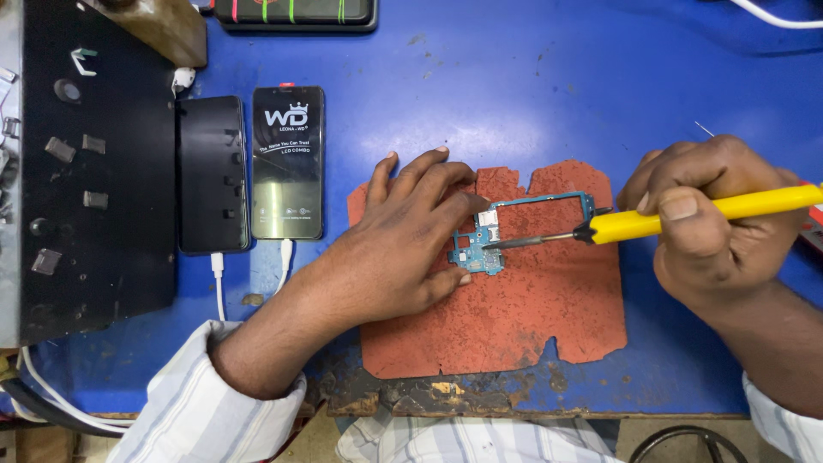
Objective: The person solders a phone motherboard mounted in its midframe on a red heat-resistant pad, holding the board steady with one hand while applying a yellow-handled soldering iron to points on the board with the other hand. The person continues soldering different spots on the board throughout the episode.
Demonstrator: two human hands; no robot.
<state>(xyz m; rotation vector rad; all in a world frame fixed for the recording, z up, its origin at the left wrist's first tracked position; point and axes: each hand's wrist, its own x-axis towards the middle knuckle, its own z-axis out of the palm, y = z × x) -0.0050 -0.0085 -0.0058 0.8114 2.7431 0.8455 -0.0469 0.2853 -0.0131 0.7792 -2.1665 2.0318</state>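
A small blue-green phone circuit board (480, 249) lies on a worn red-brown mat (514, 317) in the middle of the blue bench. My left hand (403, 240) lies flat on the mat, fingers spread, with fingertips and thumb pressing on the board's left side. My right hand (711, 214) grips a soldering iron with a yellow handle (703, 214). Its dark metal tip (501, 243) touches the board near a silver metal part.
Two phones (288, 163) lie side by side left of the mat, each with a white cable plugged in at the near end. A black panel (94, 171) with small metal parts fills the far left. Another device (296, 13) sits at the top edge. The bench's front edge is chipped.
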